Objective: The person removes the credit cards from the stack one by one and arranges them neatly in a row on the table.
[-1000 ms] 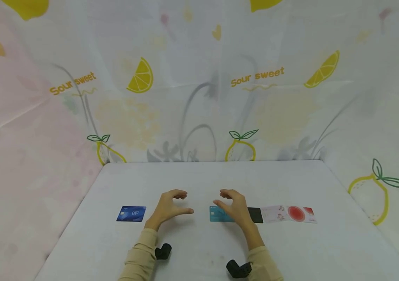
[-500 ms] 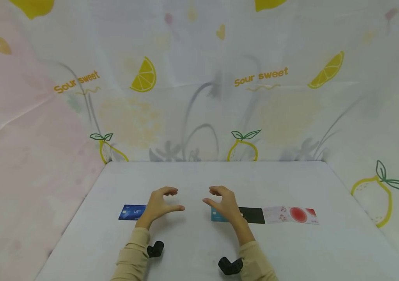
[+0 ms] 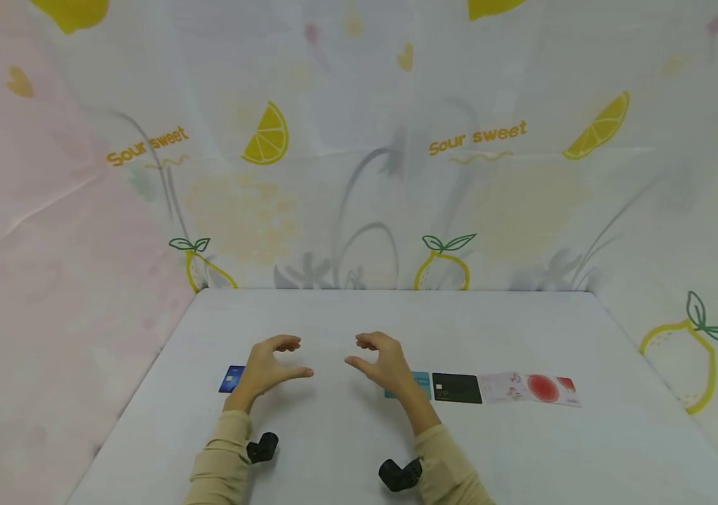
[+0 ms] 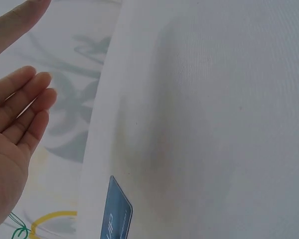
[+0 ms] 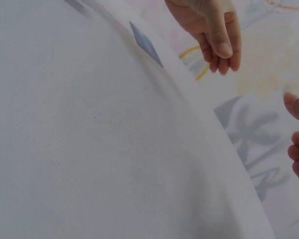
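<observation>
In the head view my left hand [image 3: 265, 367] hovers above the white table with thumb and fingers curved apart, nothing between them. It overlaps a blue card [image 3: 230, 379], hiding its right part; the left wrist view shows the lettering on that blue card [image 4: 117, 214]. My right hand [image 3: 387, 362] has the same curved, spread shape facing the left one and holds nothing. Its wrist covers part of a teal card [image 3: 421, 382]. To the right of that, in a row, lie a black card [image 3: 457, 389], a pale card with pink marks [image 3: 501, 387] and a card with a red circle [image 3: 548, 388].
The white table [image 3: 346, 449] ends at a cloth backdrop [image 3: 346, 189] printed with lemons, which also hangs on both sides. A black angled device [image 3: 262, 447] sits at my left sleeve, and a similar black device [image 3: 399, 475] at my right.
Both hands have drifted left, keeping their curved shape. My left hand now covers most of the blue card, while the black card has come out from behind my right arm. The view has shifted slightly.
</observation>
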Demonstrator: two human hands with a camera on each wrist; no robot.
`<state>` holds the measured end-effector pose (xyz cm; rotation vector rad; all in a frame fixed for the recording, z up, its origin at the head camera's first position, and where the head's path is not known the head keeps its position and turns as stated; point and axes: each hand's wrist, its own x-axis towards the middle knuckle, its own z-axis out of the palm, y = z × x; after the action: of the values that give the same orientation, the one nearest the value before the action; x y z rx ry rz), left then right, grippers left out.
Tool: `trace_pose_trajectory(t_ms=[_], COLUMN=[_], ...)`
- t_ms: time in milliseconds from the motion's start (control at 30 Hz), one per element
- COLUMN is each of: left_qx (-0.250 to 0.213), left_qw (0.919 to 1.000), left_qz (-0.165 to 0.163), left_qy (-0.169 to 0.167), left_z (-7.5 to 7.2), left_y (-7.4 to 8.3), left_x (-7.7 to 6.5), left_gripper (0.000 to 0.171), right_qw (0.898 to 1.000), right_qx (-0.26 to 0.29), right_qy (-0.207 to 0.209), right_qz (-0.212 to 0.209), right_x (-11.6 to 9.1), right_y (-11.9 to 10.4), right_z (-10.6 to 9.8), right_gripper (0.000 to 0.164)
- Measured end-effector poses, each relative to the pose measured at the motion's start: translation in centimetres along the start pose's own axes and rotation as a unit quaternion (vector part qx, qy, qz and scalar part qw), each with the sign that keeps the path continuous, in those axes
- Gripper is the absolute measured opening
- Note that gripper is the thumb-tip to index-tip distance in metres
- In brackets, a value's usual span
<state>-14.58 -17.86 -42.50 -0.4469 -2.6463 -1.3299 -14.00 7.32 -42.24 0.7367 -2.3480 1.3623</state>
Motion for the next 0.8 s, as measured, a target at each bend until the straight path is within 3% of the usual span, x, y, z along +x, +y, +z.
trace_pose_trajectory(t_ms=[533,800], left_qx=[0.030,0.057], left_qw=[0.9993,0.9981], left_qz=[-0.005,-0.013], left_qy=[0.023,0.018], left_z=[-2.5,-3.4], left_y=[-2.2,-3.7], left_x=[-1.0,-1.3], left_gripper=[0.063,0.062], right_qw=[0.999,0.998], right_qx=[0.017,0.015], right_qy=[-0.040,-0.053], right_qz=[0.024,0.011], right_x=[1.5,2.4], right_y=[-0.7,-0.8], right_z=[2.2,3.6], right_gripper=[0.040,0.040])
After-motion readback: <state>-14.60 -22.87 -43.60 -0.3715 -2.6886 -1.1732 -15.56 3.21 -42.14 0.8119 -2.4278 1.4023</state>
